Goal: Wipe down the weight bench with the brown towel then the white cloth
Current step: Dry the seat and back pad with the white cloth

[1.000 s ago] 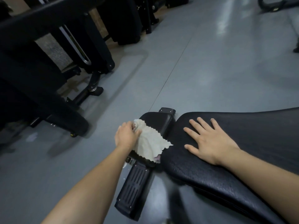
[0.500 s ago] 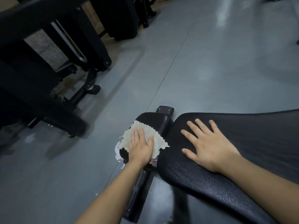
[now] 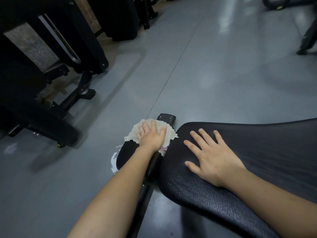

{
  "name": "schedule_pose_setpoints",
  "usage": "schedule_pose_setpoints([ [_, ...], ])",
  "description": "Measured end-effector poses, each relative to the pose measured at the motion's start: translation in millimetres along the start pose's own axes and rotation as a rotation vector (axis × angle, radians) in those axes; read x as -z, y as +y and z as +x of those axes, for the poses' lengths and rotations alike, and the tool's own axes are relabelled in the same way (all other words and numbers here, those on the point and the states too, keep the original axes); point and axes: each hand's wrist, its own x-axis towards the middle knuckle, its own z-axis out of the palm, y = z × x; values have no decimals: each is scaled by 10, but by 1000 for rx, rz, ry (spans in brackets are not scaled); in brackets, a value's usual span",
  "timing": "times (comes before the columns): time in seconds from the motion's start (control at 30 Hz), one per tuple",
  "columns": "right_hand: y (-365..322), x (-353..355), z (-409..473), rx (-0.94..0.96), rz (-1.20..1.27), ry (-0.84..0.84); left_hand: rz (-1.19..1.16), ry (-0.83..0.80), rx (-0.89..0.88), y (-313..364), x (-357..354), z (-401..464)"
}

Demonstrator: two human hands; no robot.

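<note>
The black weight bench (image 3: 257, 160) fills the lower right, its small seat pad (image 3: 130, 155) at the near-left end. A pale, zigzag-edged white cloth (image 3: 135, 133) lies spread over the far part of the seat pad. My left hand (image 3: 151, 136) presses flat on the cloth with straight fingers. My right hand (image 3: 212, 155) rests flat, fingers spread, on the large back pad. A bit of pink shows under the cloth's near edge. No brown towel is in view.
Black gym machines (image 3: 51, 66) with frames and feet stand at the left and back. The grey floor (image 3: 223, 74) stretches ahead, with a white scuff (image 3: 113, 160) beside the seat. Another dark machine leg (image 3: 307, 40) is at the far right.
My left hand went from the cloth's left edge to flat on top of it, then slid with it toward the far end of the seat pad. The right hand stayed put.
</note>
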Motion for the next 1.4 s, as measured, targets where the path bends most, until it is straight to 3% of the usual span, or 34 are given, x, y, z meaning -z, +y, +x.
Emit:
schedule_pose_setpoints([
  [0.1,-11,37,-6,-11,7,-3,24,-26,-78,79,50,91],
  [0.33,-36,102,-23,-9,-17,-36,175,-79,-565,-68,100,50],
  [0.43,-45,134,-35,-15,-24,-54,115,-70,-637,-266,80,-152],
  [0.7,-42,142,-35,-27,-28,-70,11,-20,-316,-998,-53,-869],
  [0.93,-49,132,-36,-30,-21,-53,-114,82,-9,-963,-234,-1086],
  [1.13,-44,109,-32,-25,-62,-48,-81,16,106,-859,-76,-717],
  [1.4,-40,101,-22,-17,-49,-38,-19,-27,69,-713,111,-187],
])
